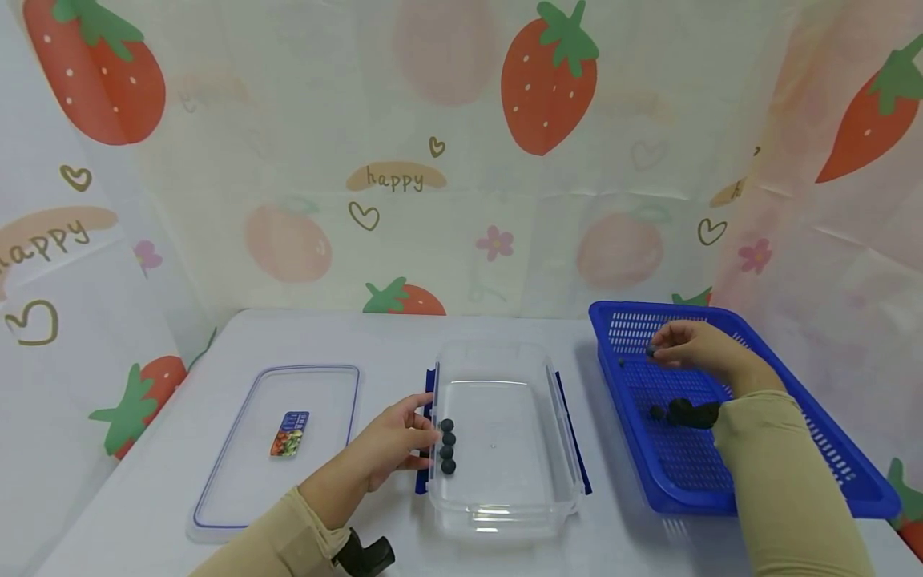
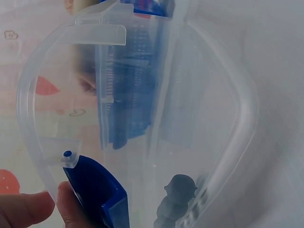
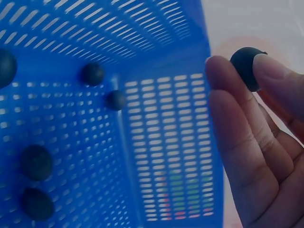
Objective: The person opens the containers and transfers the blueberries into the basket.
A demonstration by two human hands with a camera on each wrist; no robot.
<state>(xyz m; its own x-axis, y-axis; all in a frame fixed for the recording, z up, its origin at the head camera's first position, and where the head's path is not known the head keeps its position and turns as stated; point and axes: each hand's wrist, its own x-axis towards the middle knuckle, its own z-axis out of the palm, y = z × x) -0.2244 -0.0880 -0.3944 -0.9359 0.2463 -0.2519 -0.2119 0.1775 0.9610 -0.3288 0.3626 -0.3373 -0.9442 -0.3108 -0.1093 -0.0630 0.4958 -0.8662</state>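
Observation:
My right hand (image 1: 695,351) is above the far part of the blue basket (image 1: 634,465). Between thumb and fingertips it pinches a small dark blueberry-like ball (image 3: 243,66). Several similar balls (image 3: 37,162) lie loose on the basket floor. My left hand (image 1: 389,445) grips the left side of a clear plastic box (image 1: 505,449), thumb at the rim and fingers by a blue latch (image 2: 97,187). Inside that box, along its left wall, several dark balls (image 1: 448,439) stand in a row. The box has no lid on it.
A clear lid (image 1: 245,489) with a blue seal and a printed label (image 1: 290,434) lies left of the box on the white table (image 1: 389,336). Another blue latch (image 1: 573,433) hangs at the box's right side. Behind the table hangs a strawberry-print cloth (image 1: 310,144).

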